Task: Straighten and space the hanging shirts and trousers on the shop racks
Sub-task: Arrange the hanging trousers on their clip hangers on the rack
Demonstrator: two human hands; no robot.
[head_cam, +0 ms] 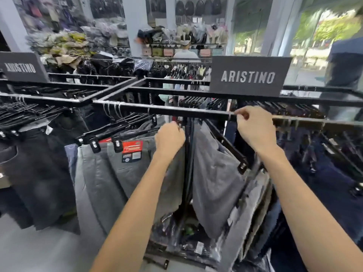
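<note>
Trousers [214, 173] under ARISTINO sign [248, 76]; red tag [132, 149] lettering blurred.

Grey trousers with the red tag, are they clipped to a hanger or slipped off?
Clipped on: a black hanger clip grips the waistband of the grey trousers beside the red tag.

The right hand [253, 128] is pinching a hanger hook [230, 116] on the black rail [176, 111]. The left hand [170, 139] is gripping a hanger top [180, 123] just below, beside tilted grey trousers [214, 173]. An ARISTINO sign [248, 76] is standing above.
</note>
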